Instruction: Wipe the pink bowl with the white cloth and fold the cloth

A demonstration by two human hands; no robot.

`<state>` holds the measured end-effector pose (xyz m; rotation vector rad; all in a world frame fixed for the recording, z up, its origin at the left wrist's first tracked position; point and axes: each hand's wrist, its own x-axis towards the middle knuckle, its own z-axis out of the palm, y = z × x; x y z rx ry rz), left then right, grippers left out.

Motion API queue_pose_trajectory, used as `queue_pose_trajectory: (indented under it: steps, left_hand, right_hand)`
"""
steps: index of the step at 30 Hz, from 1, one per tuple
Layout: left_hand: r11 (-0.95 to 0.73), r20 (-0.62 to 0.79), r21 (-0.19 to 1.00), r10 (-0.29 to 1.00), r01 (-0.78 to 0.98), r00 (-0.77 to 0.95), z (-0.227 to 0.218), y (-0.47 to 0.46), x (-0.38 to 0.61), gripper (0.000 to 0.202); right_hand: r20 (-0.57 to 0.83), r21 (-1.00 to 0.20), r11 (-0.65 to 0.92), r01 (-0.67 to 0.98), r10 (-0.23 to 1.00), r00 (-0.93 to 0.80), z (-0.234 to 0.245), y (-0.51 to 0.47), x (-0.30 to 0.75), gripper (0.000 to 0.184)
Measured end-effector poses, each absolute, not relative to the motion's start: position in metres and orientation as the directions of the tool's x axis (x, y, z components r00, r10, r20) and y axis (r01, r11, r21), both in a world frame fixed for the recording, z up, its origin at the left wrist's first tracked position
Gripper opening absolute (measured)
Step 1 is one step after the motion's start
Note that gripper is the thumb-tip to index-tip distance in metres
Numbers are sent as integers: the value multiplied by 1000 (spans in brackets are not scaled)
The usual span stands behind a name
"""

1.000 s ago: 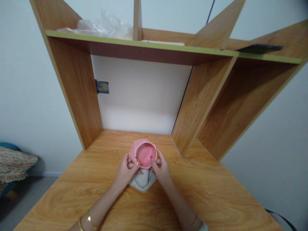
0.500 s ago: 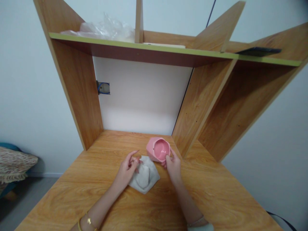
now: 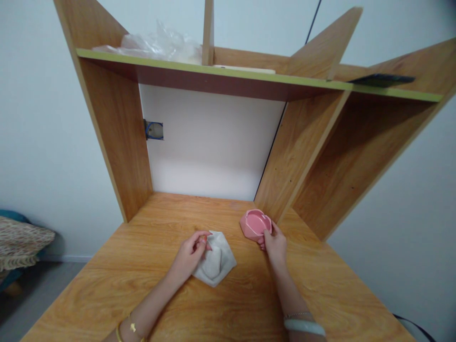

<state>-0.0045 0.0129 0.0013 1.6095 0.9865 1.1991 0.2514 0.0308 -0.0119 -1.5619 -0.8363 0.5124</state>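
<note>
A pink faceted ashtray point(image 3: 249, 232) with notches in its rim is in my right hand point(image 3: 276, 244). The thumb is over the rim and the fingers are against its right side. Its round hollow faces up towards me, slightly tilted. On the wooden desk, a folded light grey cloth point(image 3: 215, 261) lies left of the ashtray, apart from it. My left hand point(image 3: 190, 254) is at the cloth's upper left edge, thumb and fingertips pinched together. Whether something small is between them, I cannot make out.
Beneath my hands is a wooden desk point(image 3: 156, 299) with a hutch. Its upright panel point(image 3: 299, 156) stands just behind the ashtray. On the shelf point(image 3: 249, 78) above are a clear plastic bag point(image 3: 160, 45) and a dark flat object point(image 3: 383, 80). An uncovered wall box point(image 3: 155, 130) shows blue wire.
My right hand has moved the ashtray to the right, away from the cloth, and levelled it. My left fingers have drawn closer together. The cloth has stayed in place.
</note>
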Motion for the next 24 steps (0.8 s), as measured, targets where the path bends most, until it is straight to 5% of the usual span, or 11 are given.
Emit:
queue_pose_trajectory:
  steps: [13,24]
  left_hand:
    - [-349,320,918,932,187,169,0,24,-14,26]
    - [-344,291,630,936,696,199,-16,34,-25,22]
  right_hand:
    - [111,-984,-19,180,720,685,-14,36,254,65]
    - [166,-970,-5,243,715,679,-17,40,256,61]
